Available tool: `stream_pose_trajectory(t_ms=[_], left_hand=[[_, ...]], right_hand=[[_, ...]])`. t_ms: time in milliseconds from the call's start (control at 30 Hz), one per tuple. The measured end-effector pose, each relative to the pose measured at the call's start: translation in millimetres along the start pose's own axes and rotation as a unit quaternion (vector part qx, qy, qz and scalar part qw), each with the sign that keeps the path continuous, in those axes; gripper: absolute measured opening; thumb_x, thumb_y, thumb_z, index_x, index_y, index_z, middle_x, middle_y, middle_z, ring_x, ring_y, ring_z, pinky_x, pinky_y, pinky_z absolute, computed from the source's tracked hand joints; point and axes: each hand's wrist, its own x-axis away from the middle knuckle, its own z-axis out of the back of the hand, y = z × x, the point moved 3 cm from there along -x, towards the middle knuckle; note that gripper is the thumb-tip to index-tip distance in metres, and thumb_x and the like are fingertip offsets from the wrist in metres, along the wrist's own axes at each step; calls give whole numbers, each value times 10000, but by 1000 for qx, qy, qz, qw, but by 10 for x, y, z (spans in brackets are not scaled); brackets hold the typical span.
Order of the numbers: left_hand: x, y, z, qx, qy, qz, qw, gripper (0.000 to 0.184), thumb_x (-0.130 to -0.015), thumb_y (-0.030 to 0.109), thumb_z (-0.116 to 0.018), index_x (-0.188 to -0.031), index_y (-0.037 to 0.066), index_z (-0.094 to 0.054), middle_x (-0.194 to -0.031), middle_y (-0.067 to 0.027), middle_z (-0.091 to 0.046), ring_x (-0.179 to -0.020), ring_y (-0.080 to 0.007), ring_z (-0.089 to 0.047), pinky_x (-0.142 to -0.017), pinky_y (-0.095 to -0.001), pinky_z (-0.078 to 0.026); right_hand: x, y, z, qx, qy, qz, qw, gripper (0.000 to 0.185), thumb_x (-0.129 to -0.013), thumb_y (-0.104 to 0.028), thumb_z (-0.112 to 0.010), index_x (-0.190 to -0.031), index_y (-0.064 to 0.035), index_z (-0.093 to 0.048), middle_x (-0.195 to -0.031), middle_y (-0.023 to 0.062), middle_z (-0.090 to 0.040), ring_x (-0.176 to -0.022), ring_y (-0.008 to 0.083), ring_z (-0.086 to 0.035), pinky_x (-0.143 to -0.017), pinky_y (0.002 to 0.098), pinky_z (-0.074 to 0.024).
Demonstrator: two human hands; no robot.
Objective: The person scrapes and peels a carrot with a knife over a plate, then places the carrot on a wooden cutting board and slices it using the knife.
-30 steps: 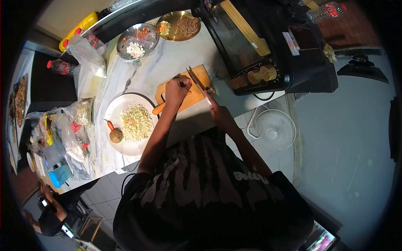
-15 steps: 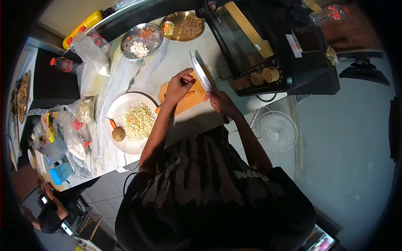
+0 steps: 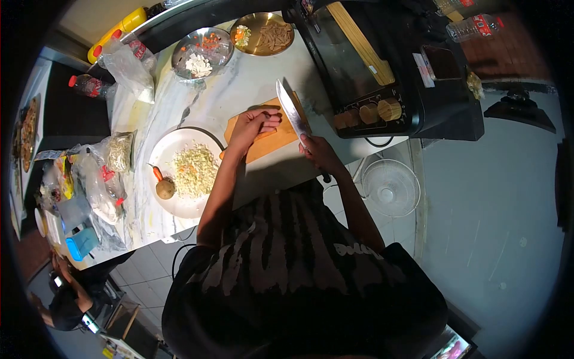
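Observation:
My right hand (image 3: 321, 154) is wrapped around the handle of a large kitchen knife (image 3: 289, 106). The blade points away from me, above the right part of a wooden cutting board (image 3: 263, 151). Over the board's left half is my left hand (image 3: 257, 127), fingers stretched toward the blade and apart from it; I see nothing held in it. An orange carrot end (image 3: 222, 154) shows beside my left wrist, the rest hidden. Left of the board, a white plate (image 3: 169, 205) holds finely chopped pale vegetable (image 3: 196, 170), a small carrot (image 3: 157, 173) and a round brown potato-like item (image 3: 165, 189).
Behind the board stand a metal bowl (image 3: 223, 58) with white and orange pieces and a metal plate (image 3: 256, 50) with brown strips. A black toaster oven (image 3: 359, 90) is at the right. Bottles and plastic bags (image 3: 128, 75) crowd the left. A white mesh basket (image 3: 391, 188) is below the counter.
My left hand has turned and its fingers have straightened over the board, covering the carrot piece seen there before. The knife and my right hand have shifted slightly toward me and right.

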Motion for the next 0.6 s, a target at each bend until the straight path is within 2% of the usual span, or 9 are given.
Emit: stream_pose_trajectory(t_ms=[67,100,200,267,300,367,500,567,600], left_hand=[[0,-34,23,-109,13,-32,993,350,-916,-6,-467,-1233,-64,-604,-1076,-139,-697,-980,-211,-698,-867,-278,-561],[6,-11,-16,-109,13,-32,993,350,-916,-6,-467,-1233,-64,-604,-1076,-139,-697,-980,-211,-698,-867,-278,-561],[-21,29,-99,-14,-23,-63,998,383,-920,0,-462,-1280,-100,-545,-1115,-180,-676,-986,-232,-690,-904,-308,-567],[-85,-11,-66,127,-76,-30,989,371,-928,-16,-463,-1280,-104,-541,-1120,-191,-679,-988,-239,-691,-911,-309,-567],[-69,22,-82,128,-77,-31,988,371,-928,-16,-463,-1280,-104,-541,-1120,-191,-679,-988,-239,-691,-911,-309,-567],[-43,83,-74,71,-23,-16,997,371,-935,-22,-460,-1290,-104,-532,-1163,-211,-661,-1046,-249,-676,-919,-315,-564],[-36,51,-48,-27,6,-19,999,371,-948,0,-464,-1300,-97,-530,-1184,-230,-650,-1107,-263,-657,-945,-330,-553],[-28,75,-93,-62,7,-69,996,418,-935,-19,-414,-1339,-88,-496,-1211,-253,-630,-1131,-289,-647,-978,-353,-539],[-36,66,-74,-62,6,-70,996,418,-935,-19,-414,-1339,-88,-496,-1211,-253,-630,-1131,-289,-647,-978,-353,-539]], right_hand=[[19,-5,28,18,3,-13,1000,554,-985,-581,-472,-731,-100,-575,-537,-59,-401,-461,59,-394,-454,261,-309],[42,-29,44,18,3,-14,1000,554,-985,-581,-472,-731,-100,-575,-537,-59,-401,-461,59,-394,-454,261,-309],[88,-34,44,27,-50,-51,997,560,-970,-602,-486,-720,-109,-569,-538,-62,-396,-457,58,-387,-445,258,-299],[73,39,48,11,-67,-50,996,563,-965,-599,-495,-714,-100,-561,-510,-64,-358,-418,55,-370,-407,237,-308],[74,63,49,13,-66,-50,996,563,-965,-599,-495,-714,-100,-561,-510,-64,-358,-418,55,-370,-407,237,-308],[57,92,70,-17,-40,-31,999,569,-966,-600,-491,-709,-97,-563,-506,-63,-363,-403,60,-362,-400,243,-306],[46,74,85,-11,-23,-41,999,546,-968,-579,-511,-710,-100,-563,-510,-59,-378,-419,54,-368,-411,236,-309],[-38,96,63,12,77,23,997,464,-952,-492,-604,-724,-89,-576,-532,-48,-441,-461,63,-436,-452,227,-348],[-58,53,19,12,78,23,997,464,-952,-492,-604,-724,-89,-576,-532,-48,-441,-461,63,-436,-452,227,-348]])
